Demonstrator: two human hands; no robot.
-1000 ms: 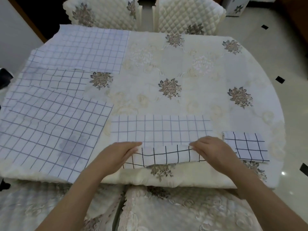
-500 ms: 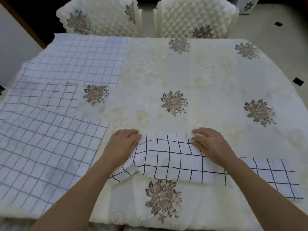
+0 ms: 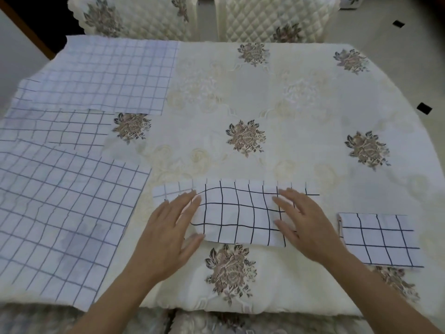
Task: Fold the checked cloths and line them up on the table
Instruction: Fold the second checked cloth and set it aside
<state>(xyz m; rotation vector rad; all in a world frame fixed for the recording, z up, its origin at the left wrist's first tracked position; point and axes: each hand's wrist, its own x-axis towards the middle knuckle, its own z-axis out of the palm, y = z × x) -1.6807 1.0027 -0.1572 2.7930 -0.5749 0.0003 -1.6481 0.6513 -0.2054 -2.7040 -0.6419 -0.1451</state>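
Cream floral-embroidered covering over the whole table, two quilted chairs at the far side. Status: one checked cloth looks done. The finished rectangle lies flat near the near-right edge, nothing on it. Second one is in work: the folded strip lies crosswise at near-centre, just left of the finished rectangle with a gap between them. Its top layer shows the bold black grid. A paler under-layer edge sticks out along the far side and at the left end, so the layers aren't flush. Left hand is on the strip's left end and right hand on its right end. Both are palm down, fingers straight and spread, pressing the fabric flat and gripping nothing. My read: this is a smoothing step after a lengthwise fold. The strip is much longer than the finished rectangle, so at least one more crosswise fold is due before it matches and can go next to it. Backlog is three unfolded checked cloths on the left side, overlapping each other: near-left cloth, the biggest in view, reaching the near edge; middle cloth, partly covered; far-left cloth by the far corner. Roughly one of five done, one partway, three untouched; the row has only its first piece so far.
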